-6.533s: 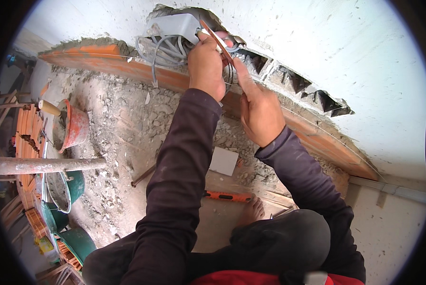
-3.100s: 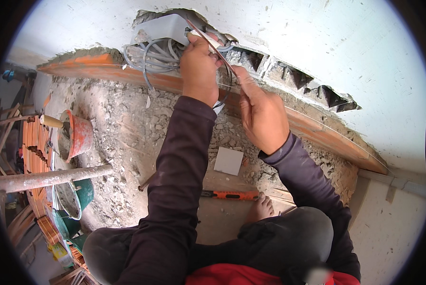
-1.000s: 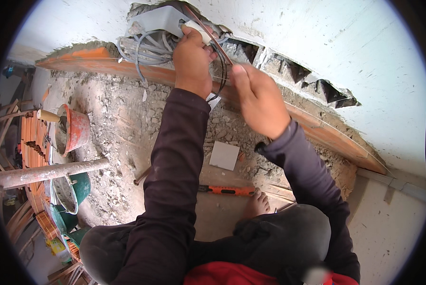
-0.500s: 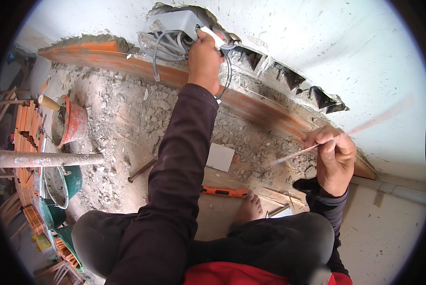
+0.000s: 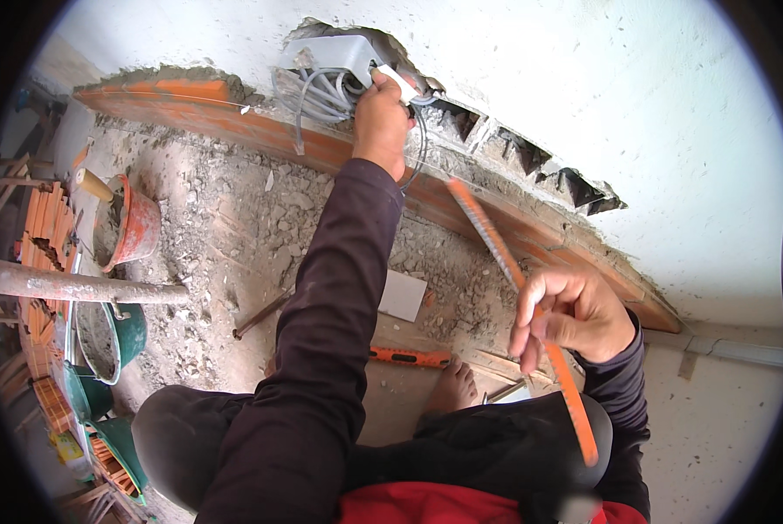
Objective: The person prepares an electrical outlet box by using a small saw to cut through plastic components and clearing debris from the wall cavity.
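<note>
My left hand (image 5: 381,127) reaches to the wall, its fingers closed on a small white piece (image 5: 398,84) at the right end of a grey box (image 5: 339,54). That box sits in a broken-out hole in the white wall. Looped grey cables (image 5: 323,98) hang below the box, beside my hand. My right hand (image 5: 575,313) pinches a thin orange hacksaw blade (image 5: 566,384) near its middle, above my right knee. The blade slants, upper end toward the wall. What the white piece joins behind my fingers is hidden.
A low course of orange bricks (image 5: 487,214) runs along the wall below jagged holes (image 5: 527,157). Rubble (image 5: 225,201) covers the floor. A red bucket (image 5: 136,223), green buckets (image 5: 129,336) and a pole (image 5: 86,286) stand left. An orange level (image 5: 409,355) and white tile (image 5: 402,295) lie ahead.
My right hand has moved down and slightly left, turning the blade from rising rightward to slanting down rightward. My left hand keeps its grip on the white piece.
</note>
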Tool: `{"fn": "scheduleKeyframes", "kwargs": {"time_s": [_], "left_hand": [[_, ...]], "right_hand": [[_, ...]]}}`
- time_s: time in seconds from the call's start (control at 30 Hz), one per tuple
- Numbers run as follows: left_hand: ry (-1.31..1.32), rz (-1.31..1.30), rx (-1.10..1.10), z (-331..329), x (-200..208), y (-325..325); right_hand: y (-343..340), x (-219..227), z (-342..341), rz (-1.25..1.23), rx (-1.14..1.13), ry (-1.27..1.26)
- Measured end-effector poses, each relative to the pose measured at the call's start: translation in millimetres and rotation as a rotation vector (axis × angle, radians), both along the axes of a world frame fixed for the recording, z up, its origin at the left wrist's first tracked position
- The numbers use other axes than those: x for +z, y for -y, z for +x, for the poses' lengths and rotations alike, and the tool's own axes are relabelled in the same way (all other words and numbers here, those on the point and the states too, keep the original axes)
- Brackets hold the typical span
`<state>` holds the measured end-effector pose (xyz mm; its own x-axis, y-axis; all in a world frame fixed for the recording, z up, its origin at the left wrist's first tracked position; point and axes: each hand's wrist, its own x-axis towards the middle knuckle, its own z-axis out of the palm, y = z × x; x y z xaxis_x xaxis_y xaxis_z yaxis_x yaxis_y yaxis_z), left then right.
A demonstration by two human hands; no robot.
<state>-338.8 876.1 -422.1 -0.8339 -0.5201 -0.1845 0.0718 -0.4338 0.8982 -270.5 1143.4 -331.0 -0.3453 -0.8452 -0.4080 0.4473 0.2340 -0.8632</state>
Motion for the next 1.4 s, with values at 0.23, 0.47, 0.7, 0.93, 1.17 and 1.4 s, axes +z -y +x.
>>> {"fn": "scheduleKeyframes", "kwargs": {"time_s": [0.23,0.47,0.7,0.93,1.17,1.4], "left_hand": [[-0.049,0.013,-0.055,3,-1,3],[-0.028,-0.019,-0.037,-3,2,1],[0.061,-0.1,0.035,-14,-14,6],[0.016,-0.06,-0.013,-12,-11,3],[0.04,-0.106,0.031,-12,-11,5],[-0.017,-0.006,-0.017,-6,-5,1]], "right_hand": [[15,16,8,0.057,-0.082,-0.385],[71,-19,-43,0.169,-0.129,-1.498],[116,-48,-61,0.203,-0.179,-1.615],[123,-62,-61,0.155,-0.287,-1.529],[122,-58,-65,0.149,-0.241,-1.469],[120,-62,-69,0.157,-0.257,-1.381]]}}
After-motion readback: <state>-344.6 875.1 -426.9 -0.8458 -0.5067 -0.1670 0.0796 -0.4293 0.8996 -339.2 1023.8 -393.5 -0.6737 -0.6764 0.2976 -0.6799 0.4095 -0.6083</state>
